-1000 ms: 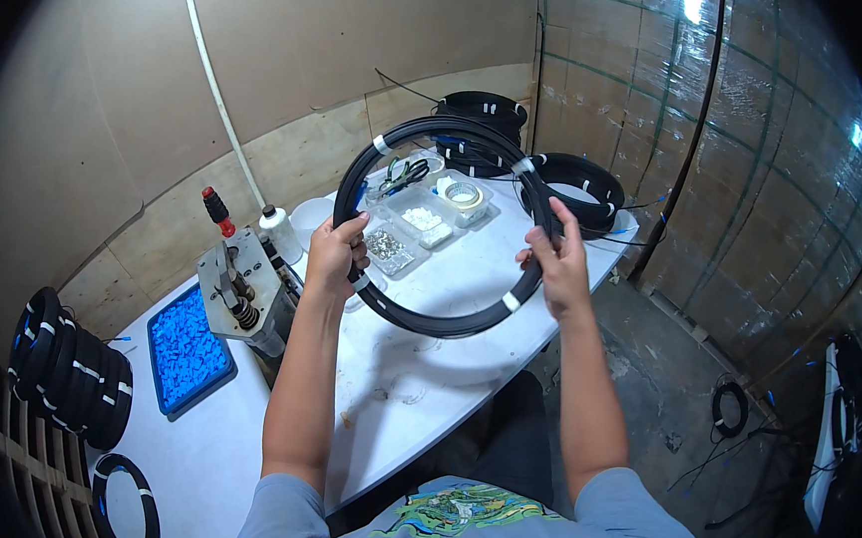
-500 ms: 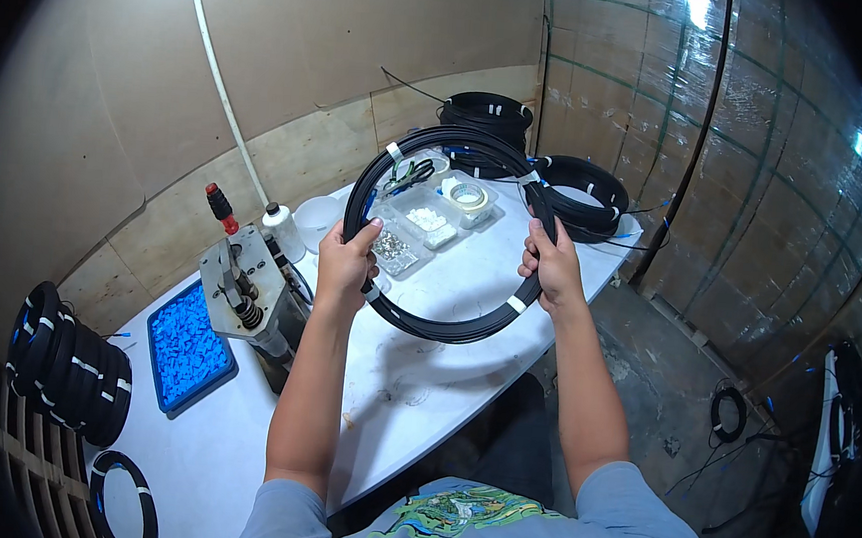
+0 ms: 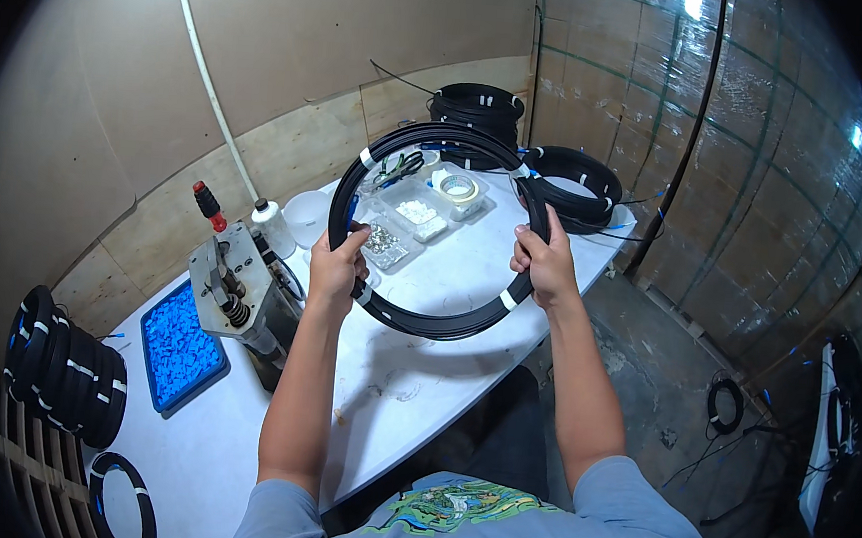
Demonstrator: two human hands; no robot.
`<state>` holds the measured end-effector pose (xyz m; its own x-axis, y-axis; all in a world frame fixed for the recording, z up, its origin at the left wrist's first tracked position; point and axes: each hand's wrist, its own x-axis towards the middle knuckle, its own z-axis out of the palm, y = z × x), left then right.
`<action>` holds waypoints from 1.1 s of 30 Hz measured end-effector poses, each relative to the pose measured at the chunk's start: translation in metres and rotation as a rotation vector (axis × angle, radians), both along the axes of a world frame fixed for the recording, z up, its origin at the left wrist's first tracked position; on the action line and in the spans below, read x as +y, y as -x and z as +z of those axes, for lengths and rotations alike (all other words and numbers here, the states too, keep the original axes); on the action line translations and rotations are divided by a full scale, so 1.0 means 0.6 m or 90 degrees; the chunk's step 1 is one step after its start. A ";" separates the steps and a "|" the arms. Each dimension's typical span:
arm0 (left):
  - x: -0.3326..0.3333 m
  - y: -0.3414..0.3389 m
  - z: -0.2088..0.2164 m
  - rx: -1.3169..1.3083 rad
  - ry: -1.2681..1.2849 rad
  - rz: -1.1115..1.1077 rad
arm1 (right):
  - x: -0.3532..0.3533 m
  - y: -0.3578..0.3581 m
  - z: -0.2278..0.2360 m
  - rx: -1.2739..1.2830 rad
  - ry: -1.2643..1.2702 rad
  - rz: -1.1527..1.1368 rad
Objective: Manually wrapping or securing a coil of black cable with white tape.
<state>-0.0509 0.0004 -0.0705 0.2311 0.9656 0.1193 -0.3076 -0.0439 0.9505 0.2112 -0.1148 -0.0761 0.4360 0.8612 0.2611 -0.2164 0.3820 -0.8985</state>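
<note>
A coil of black cable (image 3: 433, 325), bound with several white tape bands, is held up above the white table (image 3: 381, 410). My left hand (image 3: 335, 267) grips its left side, the fingers wrapped round the strands. On the opposite side my right hand (image 3: 547, 260) is closed round the coil as well. Through the ring I see clear plastic boxes holding small metal parts (image 3: 385, 245) and white pieces (image 3: 418, 215). A roll of tape (image 3: 459, 188) sits in another box, and dark-handled pliers (image 3: 398, 170) lie behind.
Left of my forearm stands a metal press (image 3: 235, 280) with a red-and-black handle, beside a tray of blue pieces (image 3: 181, 342). A white bottle (image 3: 272, 226) is behind it. More cable coils are stacked at the back right (image 3: 577, 184) and far left (image 3: 69, 369). Wrapped cartons (image 3: 623, 93) line the right.
The coil and both hands have shifted slightly left in view, and the whole scene has drifted a little the same way. Both hands keep their grip.
</note>
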 end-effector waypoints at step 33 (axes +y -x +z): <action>-0.004 -0.005 0.048 -0.015 -0.127 -0.053 | -0.023 -0.052 0.103 -0.398 0.057 0.030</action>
